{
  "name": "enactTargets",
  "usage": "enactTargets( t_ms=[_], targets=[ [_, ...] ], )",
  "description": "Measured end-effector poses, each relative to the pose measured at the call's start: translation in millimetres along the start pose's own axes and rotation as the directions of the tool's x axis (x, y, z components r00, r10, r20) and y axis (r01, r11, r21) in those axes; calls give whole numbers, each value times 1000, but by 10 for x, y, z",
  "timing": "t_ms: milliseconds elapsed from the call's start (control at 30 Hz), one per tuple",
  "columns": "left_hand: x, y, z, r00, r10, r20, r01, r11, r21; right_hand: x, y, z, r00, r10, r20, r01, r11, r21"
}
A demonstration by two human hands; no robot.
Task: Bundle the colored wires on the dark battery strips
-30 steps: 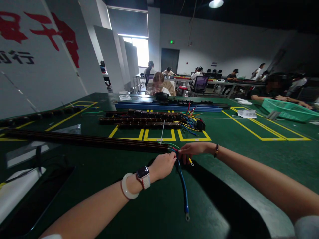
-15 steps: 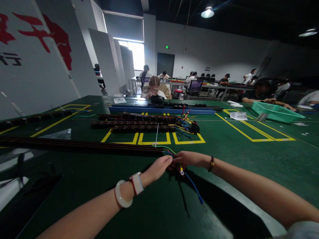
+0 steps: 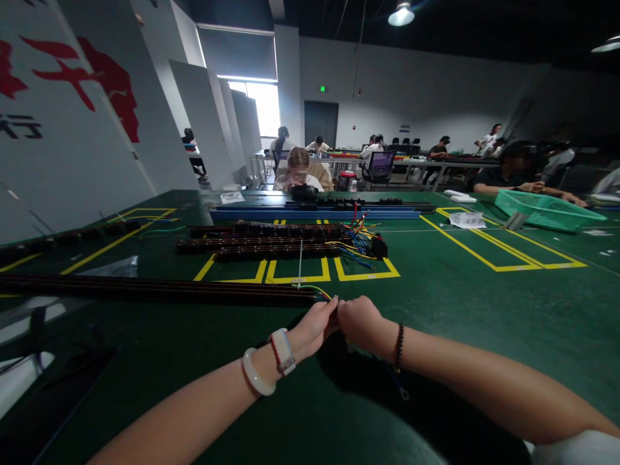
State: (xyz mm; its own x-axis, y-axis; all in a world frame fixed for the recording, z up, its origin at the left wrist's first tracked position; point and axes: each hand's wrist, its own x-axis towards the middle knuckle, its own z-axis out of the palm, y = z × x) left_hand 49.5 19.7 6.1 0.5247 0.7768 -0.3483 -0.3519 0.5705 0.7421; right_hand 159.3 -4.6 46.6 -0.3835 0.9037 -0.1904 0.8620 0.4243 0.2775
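My left hand (image 3: 316, 328) and my right hand (image 3: 362, 324) meet at the right end of a long dark bar (image 3: 194, 289) on the green table. Both are closed around the coloured wires (image 3: 323, 294) that come out of the bar's end; the fingers hide most of the bundle. Below my right wrist, a wire end with a ring terminal (image 3: 404, 392) hangs down in shadow. A thin white strip like a cable tie (image 3: 301, 261) stands up from the bar near that end.
Several dark bars (image 3: 271, 247) with loose wire ends lie beyond my hands, over yellow tape outlines. A blue rail (image 3: 310, 213) lies farther back. A green basket (image 3: 542, 212) and a clear plastic bag (image 3: 466, 221) are at the right. A person (image 3: 298, 171) sits across the table.
My right hand has turned over, its fist now covering the yellow wire and terminal that showed before. The left hand has rotated slightly, still against the right.
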Motion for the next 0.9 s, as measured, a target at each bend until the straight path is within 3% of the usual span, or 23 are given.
enactTargets(
  t_ms=[267, 567, 767, 900],
  targets=[
    [12, 17, 0, 999, -28, 20, 30, 997, -72, -183, -97, 16, 973, 127, -195, -144, 987, -75],
    [34, -10, 29, 999, -35, 1, 34, 988, -150, -233, -146, 38, 927, 134, -349, -180, 978, -102],
    [43, -13, 29, 1000, -17, 20, 20, 987, -159, -228, -148, 132, 933, 85, -350, -120, 990, -80],
    [49, -28, 12, 1000, 0, 13, 2, 991, -137, -214, -56, 72, 945, 92, -315, -81, 996, 48]
  ],
)
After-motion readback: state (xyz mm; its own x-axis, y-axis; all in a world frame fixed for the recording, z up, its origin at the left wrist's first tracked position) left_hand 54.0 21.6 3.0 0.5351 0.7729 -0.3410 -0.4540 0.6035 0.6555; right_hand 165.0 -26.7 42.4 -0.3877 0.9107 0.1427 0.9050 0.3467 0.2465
